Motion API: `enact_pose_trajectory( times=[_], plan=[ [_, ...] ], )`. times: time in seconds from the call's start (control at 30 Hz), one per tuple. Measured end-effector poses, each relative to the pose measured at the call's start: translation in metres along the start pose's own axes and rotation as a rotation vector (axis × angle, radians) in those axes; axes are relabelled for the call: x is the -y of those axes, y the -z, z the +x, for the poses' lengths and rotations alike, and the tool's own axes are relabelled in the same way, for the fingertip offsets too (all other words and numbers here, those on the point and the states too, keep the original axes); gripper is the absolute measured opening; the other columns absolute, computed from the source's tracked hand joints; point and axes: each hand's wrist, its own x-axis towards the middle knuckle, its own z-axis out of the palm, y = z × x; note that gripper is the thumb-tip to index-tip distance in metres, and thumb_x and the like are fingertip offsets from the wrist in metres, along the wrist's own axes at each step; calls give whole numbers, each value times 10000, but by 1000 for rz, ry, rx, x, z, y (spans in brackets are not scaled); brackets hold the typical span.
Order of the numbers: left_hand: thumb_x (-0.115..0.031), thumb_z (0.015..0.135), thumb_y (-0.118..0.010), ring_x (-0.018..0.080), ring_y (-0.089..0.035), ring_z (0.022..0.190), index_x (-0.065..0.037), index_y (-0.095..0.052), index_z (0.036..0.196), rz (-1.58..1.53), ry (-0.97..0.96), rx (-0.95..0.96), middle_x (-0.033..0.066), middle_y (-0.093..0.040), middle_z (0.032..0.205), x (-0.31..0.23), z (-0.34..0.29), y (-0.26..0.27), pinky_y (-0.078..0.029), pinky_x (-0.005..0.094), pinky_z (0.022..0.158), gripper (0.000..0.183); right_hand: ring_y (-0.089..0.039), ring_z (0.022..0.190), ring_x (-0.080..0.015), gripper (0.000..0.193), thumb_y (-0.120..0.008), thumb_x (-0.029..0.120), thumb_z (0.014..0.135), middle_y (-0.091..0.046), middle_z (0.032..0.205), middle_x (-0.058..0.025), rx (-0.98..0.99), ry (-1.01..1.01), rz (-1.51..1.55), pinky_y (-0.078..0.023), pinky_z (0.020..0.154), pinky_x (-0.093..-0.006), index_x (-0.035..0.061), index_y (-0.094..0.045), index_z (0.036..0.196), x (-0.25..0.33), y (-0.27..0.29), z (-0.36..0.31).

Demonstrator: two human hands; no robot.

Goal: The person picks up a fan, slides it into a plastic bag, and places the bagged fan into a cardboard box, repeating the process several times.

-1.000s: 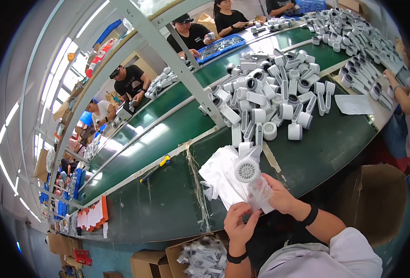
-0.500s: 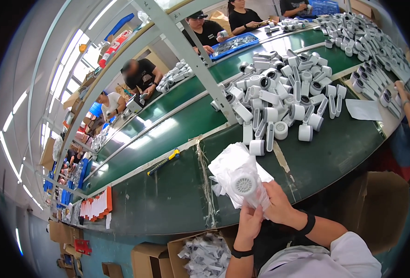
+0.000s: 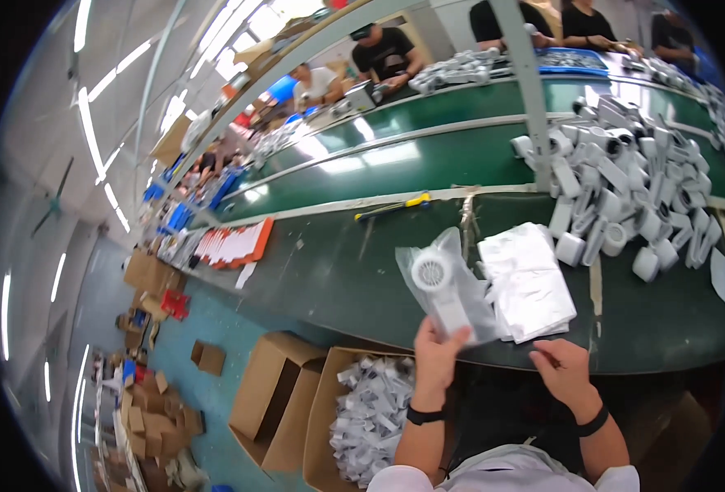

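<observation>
In my left hand [image 3: 436,357] is a white handheld fan [image 3: 433,275] inside a clear plastic bag [image 3: 473,303]. The fan's round grille faces up and its handle points toward me, with my thumb and fingers closed on the handle end through the plastic. Just to the right, a stack of flat, whitish plastic bags [image 3: 530,287] lies on the dark green worktable [image 3: 338,271]. My right hand [image 3: 563,369] is off the near edge of that stack, fingers loosely bent and somewhat apart, with nothing visible in it.
Loose white fans [image 3: 625,180] are heaped at the right. A yellow-and-black cutter knife [image 3: 393,207] lies toward the back. Below the table edge stands a cardboard box [image 3: 317,410] of bagged pieces. An upright metal post [image 3: 530,107] rises behind; several people work across the conveyor [image 3: 452,156].
The bagged fan has moved left off the bag stack in my left hand. My right hand has let go of it and drawn away. The whole view has swung left.
</observation>
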Motion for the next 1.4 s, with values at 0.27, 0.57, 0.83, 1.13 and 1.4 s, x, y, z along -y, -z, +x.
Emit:
enact_pose_trajectory(
  times=[0.27,0.57,0.83,1.13,1.4],
  plan=[
    [-25,781,-731,227,-664,908,75,-567,1187,579,-134,-523,162,-671,1070,1,86,124,-530,348,826,449,-502,606,-36,130,-670,84,882,-602,681,11,48,-463,189,-403,540,-216,-35,-678,936,-60,4,-14],
    [-253,749,-765,406,-591,1065,-39,-541,1284,1194,-126,-544,213,-624,1167,-2,114,118,-471,466,909,618,-541,630,-42,104,-650,54,889,-622,706,-1,-35,-490,245,-429,566,-208,-46,-667,910,-56,10,-16],
    [-83,825,-718,188,-582,879,0,-626,1037,843,-548,-165,112,-595,1070,0,42,23,-483,296,766,245,-601,649,-75,155,-700,147,867,-671,733,-55,-19,-451,207,-487,585,-249,1,-702,920,-49,6,-11],
    [-72,902,-647,109,-573,800,31,-620,1035,517,-269,-70,49,-623,922,80,38,14,-478,242,716,170,-603,732,-124,187,-656,74,852,-664,869,-71,-428,-360,-269,-497,661,-276,9,-666,1028,-65,127,39],
    [-57,896,-640,127,-582,807,38,-615,1020,515,-284,-49,67,-618,939,85,40,15,-487,254,719,159,-551,1091,-297,304,-628,48,783,-609,1121,-89,-264,-227,-968,-487,893,-408,101,-659,1080,-131,198,90]
  ],
)
